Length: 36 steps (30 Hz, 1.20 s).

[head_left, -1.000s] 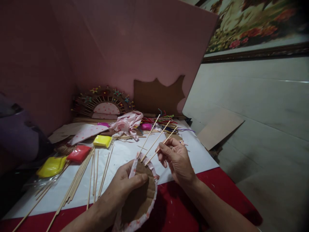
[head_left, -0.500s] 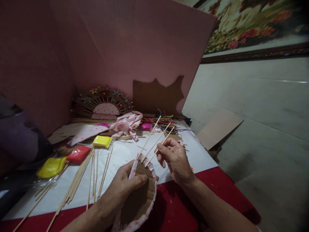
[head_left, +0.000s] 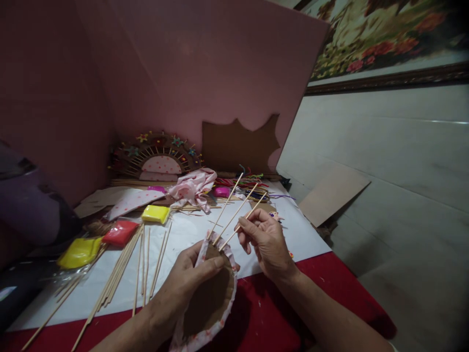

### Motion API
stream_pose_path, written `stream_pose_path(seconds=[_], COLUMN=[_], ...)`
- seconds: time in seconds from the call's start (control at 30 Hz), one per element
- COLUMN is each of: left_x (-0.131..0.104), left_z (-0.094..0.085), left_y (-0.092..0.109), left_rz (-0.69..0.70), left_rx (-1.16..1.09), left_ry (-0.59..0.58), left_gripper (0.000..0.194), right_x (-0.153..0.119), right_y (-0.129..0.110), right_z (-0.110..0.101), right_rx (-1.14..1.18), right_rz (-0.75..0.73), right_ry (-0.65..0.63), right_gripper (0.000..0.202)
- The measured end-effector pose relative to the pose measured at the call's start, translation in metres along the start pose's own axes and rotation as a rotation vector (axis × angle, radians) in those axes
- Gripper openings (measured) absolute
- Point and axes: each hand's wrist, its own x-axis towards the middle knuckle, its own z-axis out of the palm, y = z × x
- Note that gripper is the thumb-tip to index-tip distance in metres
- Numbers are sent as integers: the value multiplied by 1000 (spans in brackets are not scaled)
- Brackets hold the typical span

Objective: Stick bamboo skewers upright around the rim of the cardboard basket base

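Observation:
My left hand (head_left: 200, 271) grips a cardboard oval (head_left: 210, 303) edged with pink dotted cloth, its thumb lying on the brown face. Three thin wooden sticks stand out of the oval's top edge: a left stick (head_left: 226, 204), a middle stick (head_left: 236, 213) and a right stick (head_left: 231, 235). Thumb and fingers of my right hand (head_left: 258, 234) pinch the right stick partway up, above the cloth rim. Where the sticks enter the edge, their ends are hidden.
Loose sticks (head_left: 119, 271) lie at the left near yellow (head_left: 78, 253) and red packets (head_left: 122, 233). Behind are crumpled pink cloth (head_left: 194, 186), a decorated half-round piece (head_left: 161, 165) and jagged cardboard (head_left: 238, 146).
The oval and its sticks have shifted very slightly left, and the right stick leans a little more to the right. Both hands keep their hold.

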Motion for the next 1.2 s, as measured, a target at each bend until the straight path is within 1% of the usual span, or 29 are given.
stream_pose_path(seconds=[0.17,0.37,0.63,0.73,0.9,1.2], left_x=[0,-6,-4,-4,-4,-2], left_z=[0,2,1,1,2,0], left_y=[0,3,-3,-3,-1,-1], left_rz=[-8,3,89,97,74,82], left_rx=[-32,-77,-155,-161,-126,-43], left_ry=[8,-5,6,6,40,106], left_gripper=[21,21,17,17,13,8], right_x=[0,-5,-6,-6,-6,-8], right_y=[0,-1,1,1,2,4], right_z=[1,2,1,2,3,5], right_rx=[-8,-19,-46,-55,-64,-90], right_rz=[-7,-9,13,19,31,28], right_ry=[-15,-20,-22,-22,-12,-29], right_gripper=[16,14,12,12,13,12])
